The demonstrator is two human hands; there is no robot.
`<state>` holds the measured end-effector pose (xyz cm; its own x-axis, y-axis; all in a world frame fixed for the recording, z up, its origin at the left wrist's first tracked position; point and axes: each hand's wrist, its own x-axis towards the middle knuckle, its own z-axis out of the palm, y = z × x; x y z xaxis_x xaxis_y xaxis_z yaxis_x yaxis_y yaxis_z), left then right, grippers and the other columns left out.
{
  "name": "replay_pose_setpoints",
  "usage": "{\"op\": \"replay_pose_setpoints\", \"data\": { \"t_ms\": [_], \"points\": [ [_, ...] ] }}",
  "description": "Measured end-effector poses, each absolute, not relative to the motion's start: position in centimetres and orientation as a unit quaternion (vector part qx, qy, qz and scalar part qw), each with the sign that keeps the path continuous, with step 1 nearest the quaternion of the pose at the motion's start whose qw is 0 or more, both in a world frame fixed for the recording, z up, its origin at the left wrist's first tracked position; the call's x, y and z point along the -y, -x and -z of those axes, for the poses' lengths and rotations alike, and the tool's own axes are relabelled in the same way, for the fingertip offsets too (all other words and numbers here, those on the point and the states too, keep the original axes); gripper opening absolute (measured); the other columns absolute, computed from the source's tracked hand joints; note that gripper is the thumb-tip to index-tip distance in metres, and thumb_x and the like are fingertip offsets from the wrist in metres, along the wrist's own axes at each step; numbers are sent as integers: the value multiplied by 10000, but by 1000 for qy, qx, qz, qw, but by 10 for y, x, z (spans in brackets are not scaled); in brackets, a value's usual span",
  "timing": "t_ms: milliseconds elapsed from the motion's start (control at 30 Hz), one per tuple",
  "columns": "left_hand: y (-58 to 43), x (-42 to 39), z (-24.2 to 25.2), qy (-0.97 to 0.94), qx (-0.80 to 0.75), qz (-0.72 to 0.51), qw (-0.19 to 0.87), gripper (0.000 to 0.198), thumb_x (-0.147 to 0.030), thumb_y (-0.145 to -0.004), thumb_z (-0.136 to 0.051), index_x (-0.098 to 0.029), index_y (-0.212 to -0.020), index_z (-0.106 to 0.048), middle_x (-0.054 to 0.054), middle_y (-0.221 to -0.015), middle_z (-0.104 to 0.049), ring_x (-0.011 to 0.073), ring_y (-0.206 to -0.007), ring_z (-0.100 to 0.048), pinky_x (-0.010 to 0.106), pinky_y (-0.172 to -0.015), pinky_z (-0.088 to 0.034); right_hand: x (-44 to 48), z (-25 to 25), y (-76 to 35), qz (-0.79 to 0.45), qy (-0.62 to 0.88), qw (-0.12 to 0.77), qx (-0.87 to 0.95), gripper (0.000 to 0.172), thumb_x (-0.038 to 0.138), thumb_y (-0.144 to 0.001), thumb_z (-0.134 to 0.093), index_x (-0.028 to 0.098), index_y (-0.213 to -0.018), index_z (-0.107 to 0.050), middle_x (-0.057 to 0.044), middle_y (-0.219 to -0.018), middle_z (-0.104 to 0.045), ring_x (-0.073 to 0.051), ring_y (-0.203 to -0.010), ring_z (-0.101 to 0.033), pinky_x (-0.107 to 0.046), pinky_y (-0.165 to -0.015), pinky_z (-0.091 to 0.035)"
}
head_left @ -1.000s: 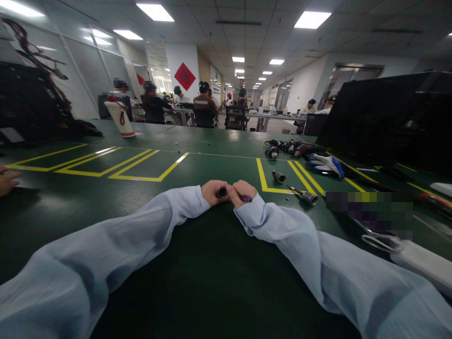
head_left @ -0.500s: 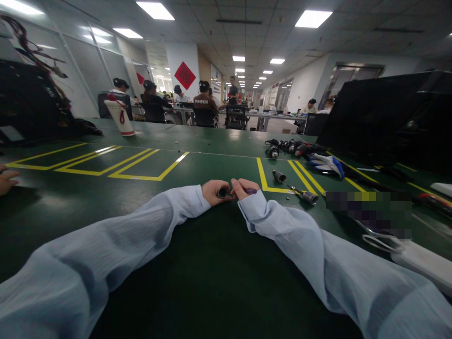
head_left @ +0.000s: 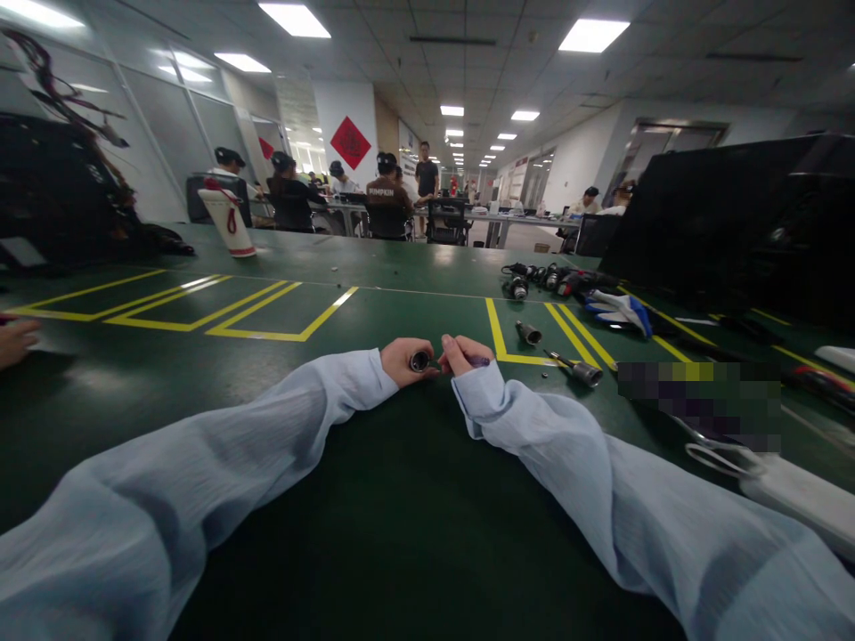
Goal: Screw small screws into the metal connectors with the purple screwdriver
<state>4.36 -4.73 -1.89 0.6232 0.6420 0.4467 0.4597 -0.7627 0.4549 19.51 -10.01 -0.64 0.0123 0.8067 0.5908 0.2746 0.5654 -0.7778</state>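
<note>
My left hand [head_left: 402,360] is wrapped round a dark metal cylinder [head_left: 419,361], its hollow round end facing me. Close on its right, my right hand [head_left: 464,354] is pinched on a slim tool with a purple handle [head_left: 479,361]; its tip points toward the cylinder and is too small to make out. Right of my hands, a similar metal cylinder [head_left: 528,333] lies on the green table. Nearer to me rests another metal cylinder [head_left: 585,373] with a thin rod beside it.
Another person's hand [head_left: 19,342] shows at the left edge. Yellow tape [head_left: 267,336] marks the green table [head_left: 374,534]. Cylindrical devices with cables [head_left: 549,276] and a blue-white glove [head_left: 618,312] lie at back right. A white cup [head_left: 228,223] stands back left.
My right hand has shifted slightly to the right, and its thumb and finger have moved a little away from the cylinder. The left hand stays nearly in place, with the cylinder slightly turned.
</note>
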Motion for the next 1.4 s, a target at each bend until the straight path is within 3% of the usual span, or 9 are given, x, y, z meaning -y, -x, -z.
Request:
{"op": "replay_pose_setpoints", "data": {
  "t_ms": [300, 600, 900, 1400],
  "points": [
    [-44, 52, 14, -894, -304, -296, 141, 254, -359, -666, -593, -126, -615, -504, -20, -553, -493, 82, -510, -446, 194, -483, -354, 97, 8, -195, -335, 412, 582, 617, 396, 449, -761, -451, 170, -486, -513, 27, -400, -471, -81, -377, -437, -212, -410, -350],
    [-44, 50, 15, -890, -312, -294, 152, 269, -373, -647, -603, -125, -626, -501, -25, -559, -480, 79, -507, -427, 197, -478, -342, 99, 4, -193, -322, 433, 580, 610, 408, 468, -756, -436, 176, -478, -502, 30, -382, -468, -76, -360, -422, -211, -396, -335],
    [-43, 49, 13, -891, -301, -298, 162, 258, -372, -659, -574, -131, -626, -489, -25, -563, -470, 82, -510, -429, 198, -482, -343, 87, 11, -194, -420, 421, 583, 553, 399, 503, -679, -529, 166, -465, -520, 26, -370, -482, -74, -330, -412, -214, -383, -352],
    [-44, 50, 14, -879, -312, -315, 176, 255, -358, -646, -595, -130, -621, -486, -29, -558, -467, 80, -507, -424, 195, -474, -343, 96, 6, -192, -361, 426, 606, 567, 416, 509, -732, -459, 178, -483, -501, 22, -395, -488, -82, -370, -439, -222, -424, -378]
  ]
}}
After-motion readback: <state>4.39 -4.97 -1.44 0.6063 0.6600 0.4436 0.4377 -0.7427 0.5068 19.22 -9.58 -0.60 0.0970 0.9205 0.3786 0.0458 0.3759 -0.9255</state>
